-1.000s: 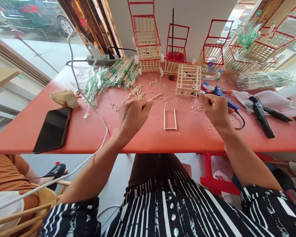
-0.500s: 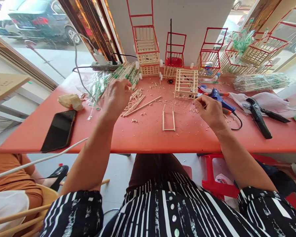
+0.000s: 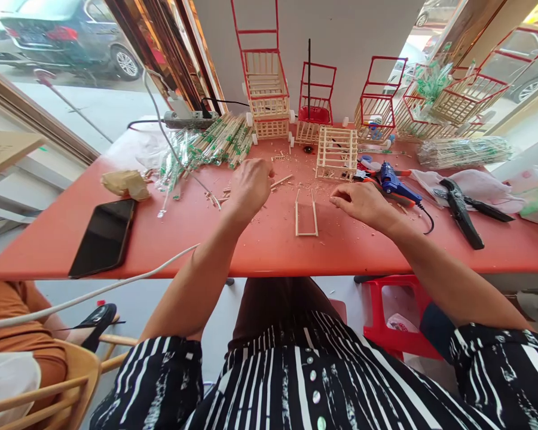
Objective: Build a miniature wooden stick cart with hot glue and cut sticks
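My left hand point(image 3: 252, 186) hovers over the loose wooden sticks point(image 3: 281, 181), its fingers curled; anything inside them is hidden. To the right, my right hand point(image 3: 362, 203) has thumb and fingertips pressed together, and I cannot make out what is in them. Between the two lies a small three-sided frame of thin sticks point(image 3: 315, 220) on the red table point(image 3: 269, 254), its far end without a crosspiece. A slatted stick basket point(image 3: 337, 153) stands behind it. Close to my right hand rests a blue glue gun point(image 3: 392, 180).
Stick carts with red handles point(image 3: 265, 86) line the wall. Bundles of wrapped sticks point(image 3: 224, 138) lie back left, another pack point(image 3: 466, 151) back right. A phone point(image 3: 103, 237), a white cable point(image 3: 116, 289) and black-handled pliers point(image 3: 461, 212) occupy the sides. A seated person's leg point(image 3: 9, 304) shows left.
My left hand has moved right and toward me, from beside the wrapped bundles to over the loose sticks. My right hand has come left and slightly nearer, toward the small frame, which stays put.
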The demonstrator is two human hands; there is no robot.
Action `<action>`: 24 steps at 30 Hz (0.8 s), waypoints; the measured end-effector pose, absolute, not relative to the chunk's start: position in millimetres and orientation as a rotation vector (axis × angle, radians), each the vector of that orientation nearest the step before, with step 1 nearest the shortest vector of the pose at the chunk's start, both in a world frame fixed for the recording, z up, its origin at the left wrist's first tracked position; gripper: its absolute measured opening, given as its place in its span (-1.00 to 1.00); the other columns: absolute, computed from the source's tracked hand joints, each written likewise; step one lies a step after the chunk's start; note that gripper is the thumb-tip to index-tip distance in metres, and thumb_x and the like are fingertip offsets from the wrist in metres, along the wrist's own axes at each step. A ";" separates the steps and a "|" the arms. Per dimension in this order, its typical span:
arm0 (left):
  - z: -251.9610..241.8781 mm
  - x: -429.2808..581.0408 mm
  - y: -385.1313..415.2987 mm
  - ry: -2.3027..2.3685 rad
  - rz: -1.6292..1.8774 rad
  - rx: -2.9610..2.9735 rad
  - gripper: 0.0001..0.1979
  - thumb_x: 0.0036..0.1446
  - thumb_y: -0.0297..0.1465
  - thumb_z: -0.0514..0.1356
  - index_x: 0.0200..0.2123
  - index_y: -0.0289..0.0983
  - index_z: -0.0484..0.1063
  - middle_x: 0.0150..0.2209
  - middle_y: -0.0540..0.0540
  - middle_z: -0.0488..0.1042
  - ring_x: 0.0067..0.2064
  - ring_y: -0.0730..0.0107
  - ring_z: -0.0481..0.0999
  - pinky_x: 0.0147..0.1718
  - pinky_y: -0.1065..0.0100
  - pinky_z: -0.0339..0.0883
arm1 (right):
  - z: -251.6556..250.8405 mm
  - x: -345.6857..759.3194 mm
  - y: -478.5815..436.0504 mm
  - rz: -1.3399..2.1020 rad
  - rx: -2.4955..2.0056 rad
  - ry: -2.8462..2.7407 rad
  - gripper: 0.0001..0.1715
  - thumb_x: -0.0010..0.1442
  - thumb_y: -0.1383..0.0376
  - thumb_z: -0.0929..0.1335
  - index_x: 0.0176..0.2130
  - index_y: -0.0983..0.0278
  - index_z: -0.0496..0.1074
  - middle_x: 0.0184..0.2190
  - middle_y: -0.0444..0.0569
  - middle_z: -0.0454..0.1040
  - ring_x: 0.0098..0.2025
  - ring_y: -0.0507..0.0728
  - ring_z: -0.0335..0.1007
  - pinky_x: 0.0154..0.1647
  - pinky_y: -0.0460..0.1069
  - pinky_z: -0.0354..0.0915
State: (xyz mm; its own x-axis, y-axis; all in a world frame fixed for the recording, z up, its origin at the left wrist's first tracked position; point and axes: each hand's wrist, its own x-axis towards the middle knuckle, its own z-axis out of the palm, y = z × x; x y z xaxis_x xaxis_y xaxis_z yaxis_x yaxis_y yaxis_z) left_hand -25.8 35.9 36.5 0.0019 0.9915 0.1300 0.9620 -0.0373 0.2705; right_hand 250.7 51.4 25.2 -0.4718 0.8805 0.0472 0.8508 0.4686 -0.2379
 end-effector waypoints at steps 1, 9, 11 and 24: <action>31.3 -25.4 37.5 2.080 0.384 2.174 -0.71 0.30 -0.46 0.24 0.02 -0.28 0.69 0.06 -0.30 0.69 0.13 -0.03 0.61 0.10 0.14 0.41 | 26.4 249.1 50.9 0.254 -1.525 -2.566 -0.77 0.37 0.28 0.38 -0.18 0.26 0.68 -0.29 0.03 0.70 -0.26 0.19 0.54 -0.20 0.05 0.23; 1.4 -42.9 35.9 2.078 0.464 2.203 -0.79 0.20 -0.46 0.27 -0.18 -0.18 0.72 -0.08 -0.28 0.70 0.04 -0.11 0.62 -0.06 0.12 0.41 | 21.1 234.6 56.2 0.323 -1.486 -2.525 -0.80 0.35 0.29 0.41 -0.09 0.25 0.65 -0.20 0.05 0.72 -0.19 0.21 0.57 -0.20 0.03 0.25; 0.0 -47.0 35.9 2.084 0.478 2.175 -0.79 0.17 -0.48 0.28 -0.19 -0.17 0.71 -0.09 -0.27 0.69 0.02 -0.10 0.62 -0.08 0.13 0.39 | 20.5 231.2 59.9 0.344 -1.485 -2.516 -0.80 0.34 0.29 0.42 -0.08 0.23 0.65 -0.20 0.04 0.72 -0.19 0.21 0.58 -0.22 0.03 0.26; -5.6 -43.8 26.4 2.164 0.486 2.143 -0.81 0.26 -0.46 0.24 -0.14 -0.19 0.66 -0.02 -0.29 0.67 0.08 -0.14 0.57 -0.02 0.08 0.39 | 8.4 228.2 64.1 0.394 -1.420 -2.461 -0.85 0.35 0.27 0.43 -0.12 0.25 0.62 -0.23 0.05 0.71 -0.22 0.20 0.56 -0.21 0.03 0.25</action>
